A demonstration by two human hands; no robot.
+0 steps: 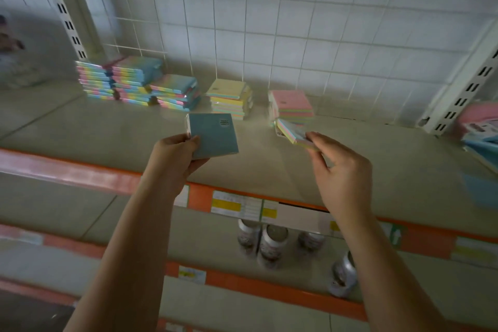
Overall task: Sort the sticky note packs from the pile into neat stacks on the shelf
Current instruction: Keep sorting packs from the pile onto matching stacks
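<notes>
- The left hand (177,152) grips a blue pack (214,135) at centre frame, over the shelf (107,127).
- The right hand (338,170) pinches a pastel pack (289,132), tilted, just below the pink stack (292,104).
- Best levelled first, then squared onto matching colours; the yellow stack (231,98) and rainbow stacks (134,81) sit upper left.

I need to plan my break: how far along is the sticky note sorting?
Done: five stacks on the shelf, including yellow-topped and pink-topped. In hand: the left hand holds a blue pack; the right hand pinches a multicoloured pack. Left: the pile at right.
</notes>
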